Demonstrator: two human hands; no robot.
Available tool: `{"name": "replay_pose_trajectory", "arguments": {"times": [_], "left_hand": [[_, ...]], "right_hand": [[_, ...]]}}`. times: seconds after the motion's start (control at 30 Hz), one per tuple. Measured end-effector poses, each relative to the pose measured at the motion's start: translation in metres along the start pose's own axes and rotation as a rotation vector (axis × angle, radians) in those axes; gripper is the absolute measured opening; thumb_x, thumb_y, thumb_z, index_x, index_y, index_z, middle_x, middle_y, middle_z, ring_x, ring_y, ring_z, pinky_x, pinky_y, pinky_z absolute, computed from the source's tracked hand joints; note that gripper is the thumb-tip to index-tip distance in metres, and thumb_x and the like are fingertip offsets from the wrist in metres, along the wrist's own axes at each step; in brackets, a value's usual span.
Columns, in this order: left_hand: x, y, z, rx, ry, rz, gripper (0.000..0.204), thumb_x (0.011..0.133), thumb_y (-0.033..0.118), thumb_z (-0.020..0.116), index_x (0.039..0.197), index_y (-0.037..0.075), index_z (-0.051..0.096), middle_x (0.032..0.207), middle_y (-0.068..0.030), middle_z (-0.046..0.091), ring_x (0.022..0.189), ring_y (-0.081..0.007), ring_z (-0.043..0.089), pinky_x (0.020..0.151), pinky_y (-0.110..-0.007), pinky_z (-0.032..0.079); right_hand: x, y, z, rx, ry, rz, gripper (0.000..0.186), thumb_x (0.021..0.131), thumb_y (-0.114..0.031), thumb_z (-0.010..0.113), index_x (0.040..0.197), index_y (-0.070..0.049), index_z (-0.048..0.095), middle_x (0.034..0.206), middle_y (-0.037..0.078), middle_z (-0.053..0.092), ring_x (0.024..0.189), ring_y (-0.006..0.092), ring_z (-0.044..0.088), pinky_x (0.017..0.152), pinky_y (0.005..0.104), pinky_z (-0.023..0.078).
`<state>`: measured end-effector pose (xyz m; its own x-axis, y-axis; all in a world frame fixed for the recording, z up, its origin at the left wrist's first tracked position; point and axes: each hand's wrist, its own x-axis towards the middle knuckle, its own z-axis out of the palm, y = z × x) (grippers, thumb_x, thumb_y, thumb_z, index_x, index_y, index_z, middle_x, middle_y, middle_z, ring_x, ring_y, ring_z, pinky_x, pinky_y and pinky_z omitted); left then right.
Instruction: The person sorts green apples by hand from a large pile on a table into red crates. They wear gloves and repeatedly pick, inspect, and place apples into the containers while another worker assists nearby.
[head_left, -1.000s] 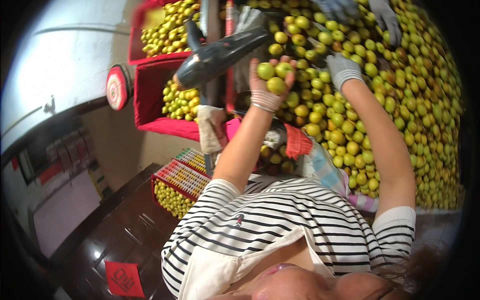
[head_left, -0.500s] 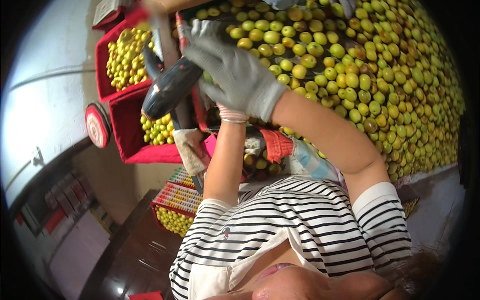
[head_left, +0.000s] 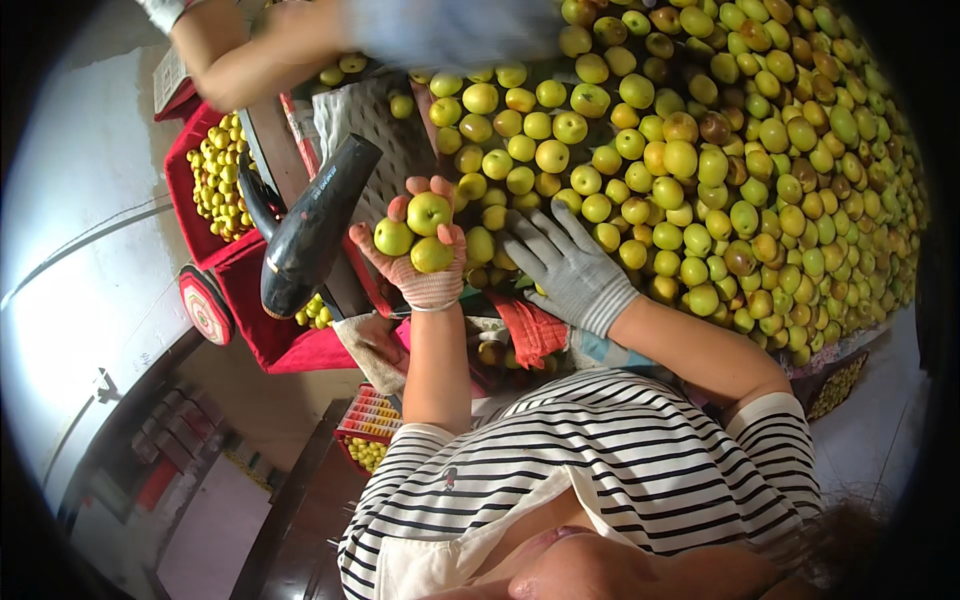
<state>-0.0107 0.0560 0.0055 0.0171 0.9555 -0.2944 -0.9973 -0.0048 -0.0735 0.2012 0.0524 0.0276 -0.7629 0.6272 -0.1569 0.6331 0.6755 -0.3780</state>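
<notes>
The left hand point(head_left: 426, 285), palm up in a pink glove, was cupped near the tabletop's point(head_left: 838, 352) near left corner, its grip closed about three green fruits point(head_left: 432, 254) and its fingertips curled over them. The right hand point(head_left: 575, 272), in a grey glove, lay palm down at the near edge beside the loose fruit point(head_left: 712, 165), its grip slack with the fingers spread; whatever might be under the palm I could not tell. I judged the work to be well short of done, since the loose fruit covered the tabletop thickly to its right edge, thinning only toward the left. What looked finished lay beyond the left edge, where an upper bin point(head_left: 183, 218) held a good heap and a lower bin point(head_left: 262, 308) showed a few pieces, the rest of it hidden behind a black blower point(head_left: 316, 232). The three held fruits were in neither bin. A red cloth point(head_left: 530, 328) hung by the near edge, and across the far left corner reached a co-worker's arm point(head_left: 262, 62), its hand out of clear sight.
</notes>
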Motion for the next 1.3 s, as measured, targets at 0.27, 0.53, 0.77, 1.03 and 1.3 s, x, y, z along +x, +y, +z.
{"name": "replay_pose_trajectory", "arguments": {"times": [0.27, 0.53, 0.77, 1.03, 1.3], "left_hand": [[0.000, -0.004, 0.002, 0.016, -0.117, -0.015, 0.039, 0.082, 0.047, 0.069, 0.088, 0.009, 0.063, 0.120, -0.0062, 0.057, 0.123, -0.0287, 0.047, 0.065, -0.041, 0.059], [0.003, -0.005, -0.006, -0.018, 0.149, -0.155, 0.052, 0.086, 0.055, 0.062, 0.100, 0.004, 0.062, 0.131, -0.0076, 0.049, 0.134, -0.0311, 0.035, 0.078, -0.050, 0.056], [0.006, -0.006, -0.011, -0.057, 0.163, -0.229, 0.055, 0.087, 0.055, 0.061, 0.099, 0.002, 0.061, 0.130, -0.0113, 0.049, 0.133, -0.0356, 0.035, 0.080, -0.053, 0.057], [0.005, -0.007, -0.008, -0.025, 0.124, -0.211, 0.054, 0.088, 0.055, 0.060, 0.100, 0.002, 0.061, 0.128, -0.0114, 0.046, 0.131, -0.0346, 0.036, 0.081, -0.053, 0.057], [0.005, -0.001, -0.009, -0.045, 0.189, -0.142, 0.054, 0.087, 0.056, 0.062, 0.097, 0.002, 0.063, 0.125, -0.0089, 0.052, 0.127, -0.0321, 0.042, 0.078, -0.050, 0.058]], "right_hand": [[0.088, 0.033, 0.012, -0.037, 0.171, -0.093, 0.082, 0.071, -0.046, 0.073, 0.143, -0.017, 0.044, 0.145, 0.007, 0.043, 0.137, 0.0258, 0.037, 0.120, 0.0510, 0.013], [0.127, 0.118, -0.038, -0.204, 0.339, 0.192, 0.073, 0.088, -0.054, 0.057, 0.145, -0.013, 0.038, 0.148, 0.011, 0.040, 0.139, 0.0275, 0.034, 0.120, 0.0478, 0.014], [0.145, 0.148, -0.029, -0.274, 0.436, 0.280, 0.080, 0.087, -0.053, 0.059, 0.150, -0.013, 0.032, 0.152, 0.008, 0.036, 0.142, 0.0238, 0.030, 0.119, 0.0498, 0.012], [0.148, 0.104, -0.024, -0.243, 0.267, 0.152, 0.082, 0.084, -0.059, 0.058, 0.144, -0.008, 0.039, 0.152, 0.010, 0.036, 0.143, 0.0290, 0.027, 0.120, 0.0491, 0.010], [0.160, 0.057, 0.010, -0.088, 0.256, -0.068, 0.067, 0.087, -0.044, 0.061, 0.143, -0.012, 0.043, 0.153, 0.010, 0.036, 0.143, 0.0268, 0.028, 0.121, 0.0473, 0.011]]}}
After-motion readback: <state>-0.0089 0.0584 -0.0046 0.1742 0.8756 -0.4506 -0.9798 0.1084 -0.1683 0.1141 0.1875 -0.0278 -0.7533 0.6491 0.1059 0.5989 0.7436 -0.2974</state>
